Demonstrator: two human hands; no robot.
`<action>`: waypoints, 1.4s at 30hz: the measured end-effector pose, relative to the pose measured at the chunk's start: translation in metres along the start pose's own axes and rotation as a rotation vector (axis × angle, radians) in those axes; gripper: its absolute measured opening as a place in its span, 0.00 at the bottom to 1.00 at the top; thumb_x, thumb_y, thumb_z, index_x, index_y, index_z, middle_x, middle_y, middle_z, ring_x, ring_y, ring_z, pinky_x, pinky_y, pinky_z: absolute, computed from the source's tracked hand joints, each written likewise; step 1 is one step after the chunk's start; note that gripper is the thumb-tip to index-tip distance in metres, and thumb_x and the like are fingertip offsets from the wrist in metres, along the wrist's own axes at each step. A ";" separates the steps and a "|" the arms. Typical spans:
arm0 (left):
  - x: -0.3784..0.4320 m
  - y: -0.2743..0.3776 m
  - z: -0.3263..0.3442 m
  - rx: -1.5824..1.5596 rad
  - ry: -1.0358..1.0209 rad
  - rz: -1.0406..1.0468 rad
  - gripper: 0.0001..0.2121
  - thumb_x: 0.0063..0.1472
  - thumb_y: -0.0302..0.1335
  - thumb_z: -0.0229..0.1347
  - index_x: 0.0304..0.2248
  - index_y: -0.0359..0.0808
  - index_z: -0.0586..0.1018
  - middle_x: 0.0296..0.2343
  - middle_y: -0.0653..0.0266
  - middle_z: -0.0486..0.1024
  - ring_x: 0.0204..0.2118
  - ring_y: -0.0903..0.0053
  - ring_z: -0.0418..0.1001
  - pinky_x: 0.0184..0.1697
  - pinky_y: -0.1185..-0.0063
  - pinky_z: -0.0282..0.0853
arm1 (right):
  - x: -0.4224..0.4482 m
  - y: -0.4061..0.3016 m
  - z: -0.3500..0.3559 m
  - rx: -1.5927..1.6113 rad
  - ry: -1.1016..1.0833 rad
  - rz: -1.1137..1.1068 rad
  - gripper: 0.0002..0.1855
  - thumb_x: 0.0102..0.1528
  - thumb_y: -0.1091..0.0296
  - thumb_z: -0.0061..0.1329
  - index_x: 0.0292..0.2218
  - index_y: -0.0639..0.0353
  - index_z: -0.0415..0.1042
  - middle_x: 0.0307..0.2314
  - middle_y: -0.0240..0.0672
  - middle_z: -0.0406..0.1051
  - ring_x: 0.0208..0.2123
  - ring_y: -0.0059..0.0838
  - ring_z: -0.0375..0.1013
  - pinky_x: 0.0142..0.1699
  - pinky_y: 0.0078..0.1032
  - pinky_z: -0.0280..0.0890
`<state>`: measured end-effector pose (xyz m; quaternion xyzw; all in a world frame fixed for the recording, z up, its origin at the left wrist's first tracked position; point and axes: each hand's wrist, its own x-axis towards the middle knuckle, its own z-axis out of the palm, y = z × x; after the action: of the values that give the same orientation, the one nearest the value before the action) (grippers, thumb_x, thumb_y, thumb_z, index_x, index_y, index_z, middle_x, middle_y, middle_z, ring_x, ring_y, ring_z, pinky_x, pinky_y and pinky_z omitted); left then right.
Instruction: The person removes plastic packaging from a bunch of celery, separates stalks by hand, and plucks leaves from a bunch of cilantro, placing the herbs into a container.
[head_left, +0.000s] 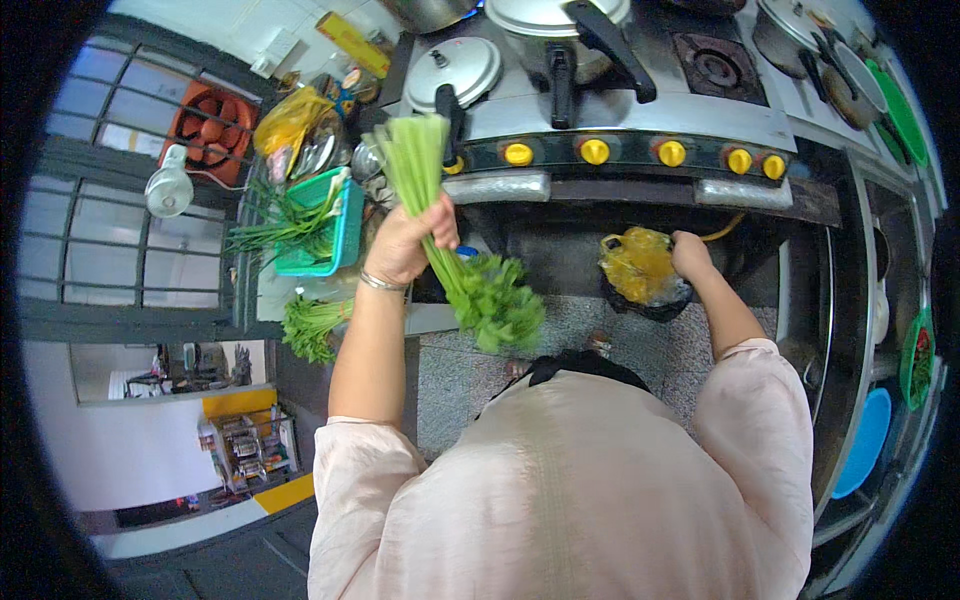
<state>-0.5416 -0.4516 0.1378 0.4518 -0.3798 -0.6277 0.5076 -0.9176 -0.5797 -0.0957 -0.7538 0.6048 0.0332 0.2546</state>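
My left hand (409, 247) is closed around the stalks of a bunch of leafy celery (491, 296). The pale stalk ends point up toward the stove and the leaves hang toward me; the bunch is slightly blurred. Lower on the right, my right hand (690, 256) grips the edge of a yellow plastic bag (636, 262). Black plastic (652, 306) surrounds the underside of that bag, and its contents are hidden. Beside my left forearm lies another bunch of leafy greens (315, 324). Past my left wrist, a teal plastic basket (349, 225) holds green onions (307, 225).
A gas stove with yellow knobs (595, 152) spans the far side. On it stand a small pressure cooker (457, 71) and a larger one (517, 19), handles jutting toward me. A steel shelf rack (862, 300) rises at right. A small white fan (169, 191) hangs by the barred window.
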 end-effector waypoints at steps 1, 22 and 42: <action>-0.003 0.007 -0.006 -0.123 -0.015 0.070 0.10 0.57 0.34 0.51 0.30 0.37 0.68 0.16 0.72 0.62 0.21 0.82 0.62 0.30 0.79 0.63 | -0.001 -0.005 -0.008 -0.071 -0.017 -0.009 0.11 0.45 0.76 0.40 0.32 0.64 0.70 0.31 0.49 0.70 0.37 0.46 0.68 0.41 0.37 0.64; -0.035 0.007 -0.024 -0.696 0.008 0.548 0.07 0.59 0.33 0.46 0.35 0.42 0.72 0.48 0.68 0.63 0.46 0.74 0.63 0.53 0.68 0.56 | -0.006 -0.019 -0.041 -0.024 0.173 -0.115 0.08 0.36 0.83 0.44 0.23 0.64 0.70 0.22 0.49 0.69 0.28 0.47 0.69 0.33 0.35 0.64; -0.015 -0.009 0.037 -0.346 0.234 0.548 0.06 0.60 0.31 0.46 0.35 0.40 0.67 0.45 0.53 0.65 0.40 0.76 0.66 0.48 0.76 0.61 | -0.119 -0.233 -0.105 0.766 -0.160 -0.832 0.10 0.45 0.68 0.53 0.28 0.62 0.67 0.24 0.33 0.66 0.27 0.23 0.65 0.33 0.20 0.61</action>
<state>-0.5781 -0.4344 0.1433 0.3093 -0.3143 -0.4670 0.7665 -0.7600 -0.4857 0.1175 -0.7777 0.2046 -0.2345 0.5463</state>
